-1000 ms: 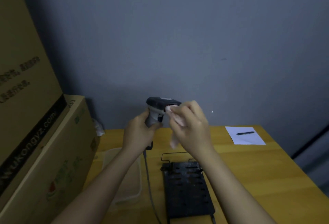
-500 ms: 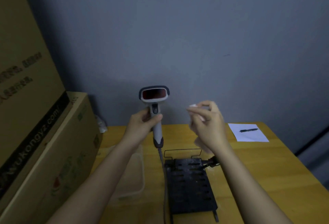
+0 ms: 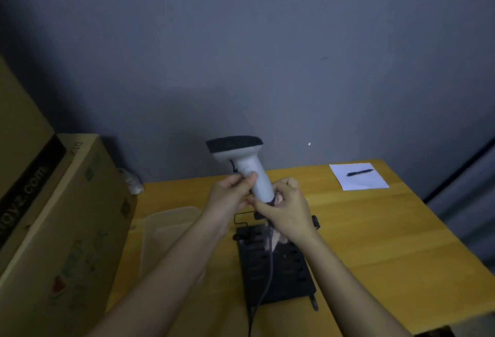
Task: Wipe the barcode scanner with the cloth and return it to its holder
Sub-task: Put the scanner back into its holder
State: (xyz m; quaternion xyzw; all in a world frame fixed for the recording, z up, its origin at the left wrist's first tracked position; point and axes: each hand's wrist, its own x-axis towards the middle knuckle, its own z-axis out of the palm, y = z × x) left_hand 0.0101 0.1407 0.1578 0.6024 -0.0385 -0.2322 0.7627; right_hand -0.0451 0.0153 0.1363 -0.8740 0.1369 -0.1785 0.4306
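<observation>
Left hand [image 3: 230, 197] grips the barcode scanner [image 3: 247, 168] handle mid-air, right hand [image 3: 286, 209] clasps its base with pinkish cloth [image 3: 278, 237] partly visible under the palm, above the black holder [image 3: 278, 269] near the counter [image 3: 375, 243] front edge, paper [image 3: 359, 176] with pen [image 3: 360, 172] at far right corner.

Both forearms reach forward and converge; the left hand [image 3: 229, 195] and right hand [image 3: 287, 209] meet, fingers [image 3: 250, 177] curled closed.
</observation>
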